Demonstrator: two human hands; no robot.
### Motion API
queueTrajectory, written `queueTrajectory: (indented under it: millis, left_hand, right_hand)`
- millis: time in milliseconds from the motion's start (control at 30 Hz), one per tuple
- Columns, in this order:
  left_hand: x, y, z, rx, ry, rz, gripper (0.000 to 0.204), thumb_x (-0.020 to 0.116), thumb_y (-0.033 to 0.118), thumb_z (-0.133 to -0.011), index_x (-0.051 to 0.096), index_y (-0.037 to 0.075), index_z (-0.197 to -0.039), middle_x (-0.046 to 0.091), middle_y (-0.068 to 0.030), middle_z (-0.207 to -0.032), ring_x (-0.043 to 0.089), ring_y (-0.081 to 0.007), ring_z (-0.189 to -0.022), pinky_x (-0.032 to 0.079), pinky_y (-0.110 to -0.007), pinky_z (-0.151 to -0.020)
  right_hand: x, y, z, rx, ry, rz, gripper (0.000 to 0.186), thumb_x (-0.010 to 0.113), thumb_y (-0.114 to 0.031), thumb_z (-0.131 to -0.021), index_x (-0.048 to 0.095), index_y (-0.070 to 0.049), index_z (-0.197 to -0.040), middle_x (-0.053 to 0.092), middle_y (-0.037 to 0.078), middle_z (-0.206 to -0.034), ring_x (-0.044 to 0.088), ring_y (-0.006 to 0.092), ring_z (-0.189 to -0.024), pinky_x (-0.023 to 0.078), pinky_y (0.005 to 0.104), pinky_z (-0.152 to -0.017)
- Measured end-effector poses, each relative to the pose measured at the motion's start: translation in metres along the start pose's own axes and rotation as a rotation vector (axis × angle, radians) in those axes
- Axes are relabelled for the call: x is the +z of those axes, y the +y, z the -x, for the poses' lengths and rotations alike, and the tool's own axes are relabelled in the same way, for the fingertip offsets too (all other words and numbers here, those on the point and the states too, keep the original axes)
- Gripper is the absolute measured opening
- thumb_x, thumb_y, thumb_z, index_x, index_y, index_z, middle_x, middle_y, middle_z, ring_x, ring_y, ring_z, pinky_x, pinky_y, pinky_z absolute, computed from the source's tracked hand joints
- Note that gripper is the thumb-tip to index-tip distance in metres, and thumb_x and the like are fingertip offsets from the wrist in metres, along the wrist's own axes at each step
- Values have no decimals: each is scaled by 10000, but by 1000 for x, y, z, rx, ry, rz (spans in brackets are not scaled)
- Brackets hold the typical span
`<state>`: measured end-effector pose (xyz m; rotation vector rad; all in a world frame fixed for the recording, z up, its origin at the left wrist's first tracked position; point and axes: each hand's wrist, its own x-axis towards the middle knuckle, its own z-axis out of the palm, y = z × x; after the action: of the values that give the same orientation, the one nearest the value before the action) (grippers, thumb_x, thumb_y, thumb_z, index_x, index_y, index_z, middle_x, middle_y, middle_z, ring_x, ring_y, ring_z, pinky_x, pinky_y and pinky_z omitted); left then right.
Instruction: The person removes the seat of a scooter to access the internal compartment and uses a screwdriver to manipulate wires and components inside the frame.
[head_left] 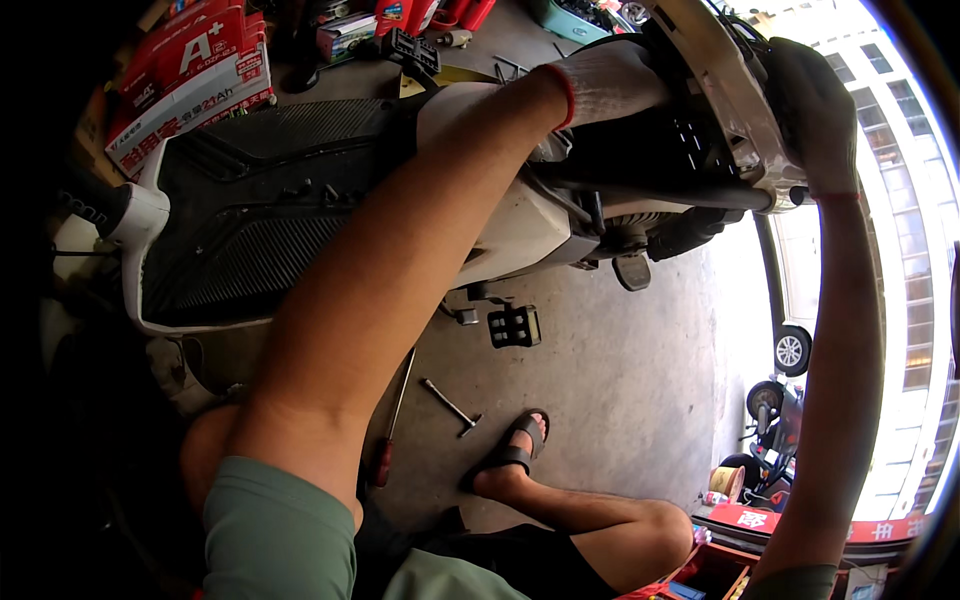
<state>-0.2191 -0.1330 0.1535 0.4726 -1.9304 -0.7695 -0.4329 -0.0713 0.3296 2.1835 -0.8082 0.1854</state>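
Gloved hands (610, 80) on scooter (300, 200)

left hand (610, 80) fingers hidden behind scooter (300, 200), scooter's rear cut off

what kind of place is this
Most likely a small scooter repair workshop open to the street: a white and black scooter under both gloved hands, a red-handled screwdriver and metal T-wrench on the concrete floor, stacked red and white cartons.

Knitted cloth gloves (610, 80), ribbed matt footboard (250, 240)
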Motion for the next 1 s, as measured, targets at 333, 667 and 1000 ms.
queueTrajectory:
  millis: [333,667,1000]
  left_hand:
    - [-12,16,-5,-192,-219,-342,248,597,91,-830,717,-22,-1015,725,-229,-967,709,-347,-922,547,-425,-824]
    - [6,-15,-3,17,-117,-538,322,563,126,-851,735,-41,-1066,728,-268,-1021,714,-378,-996,552,-417,-893]
    - [-29,13,8,-176,-235,-209,374,657,202,-859,712,30,-1185,738,-188,-1113,709,-294,-996,538,-379,-900]
  right_hand:
    - [0,0,-1,-28,25,58,371,722,-23,-877,667,-67,-1242,699,143,-1177,723,319,-1007,600,369,-808]
    - [0,0,-1,32,-26,-13,324,721,-65,-901,666,-63,-1219,700,145,-1150,712,312,-965,578,347,-810]
    - [5,12,6,303,12,-299,405,754,-13,-853,666,-76,-1243,694,135,-1192,709,288,-997,565,335,-873]
